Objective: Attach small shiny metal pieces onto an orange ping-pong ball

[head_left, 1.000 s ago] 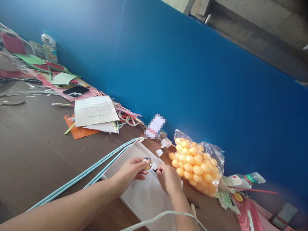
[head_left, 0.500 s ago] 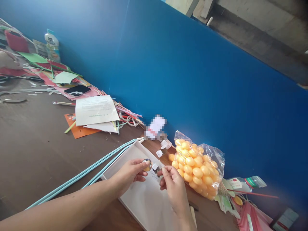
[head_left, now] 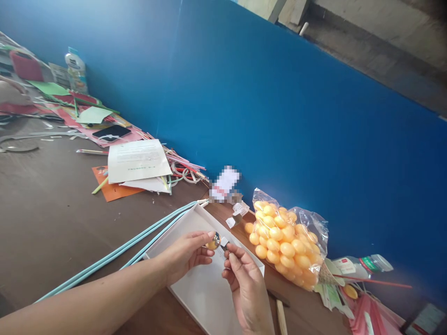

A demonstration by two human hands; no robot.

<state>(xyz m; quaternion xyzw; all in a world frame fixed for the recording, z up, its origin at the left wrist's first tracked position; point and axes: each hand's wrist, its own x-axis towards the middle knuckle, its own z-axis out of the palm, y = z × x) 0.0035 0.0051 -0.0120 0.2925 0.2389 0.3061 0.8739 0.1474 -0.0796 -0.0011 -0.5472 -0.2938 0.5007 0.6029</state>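
Observation:
Above a shallow white box lid [head_left: 200,302], my left hand [head_left: 186,256] pinches a small shiny metal ball or dome [head_left: 215,240] between thumb and fingers. My right hand [head_left: 244,279] is close beside it, thumb and fingertips pressed together. Whatever is in that pinch is too small to make out. A small dark piece with a white label [head_left: 224,242] shows between the two hands; I cannot tell whether it is held or lies in the lid.
A clear bag of orange balls [head_left: 286,244] stands right of the lid, near the blue partition [head_left: 279,130]. A hammer-like tool [head_left: 280,316], light-blue tubes [head_left: 129,249], printed paper [head_left: 138,163], a phone [head_left: 111,132] and a plastic bottle [head_left: 363,266] lie around.
My right hand has moved slightly left and down, closer to my left hand, and turned a little. The shiny metal piece has tilted in my left hand's pinch.

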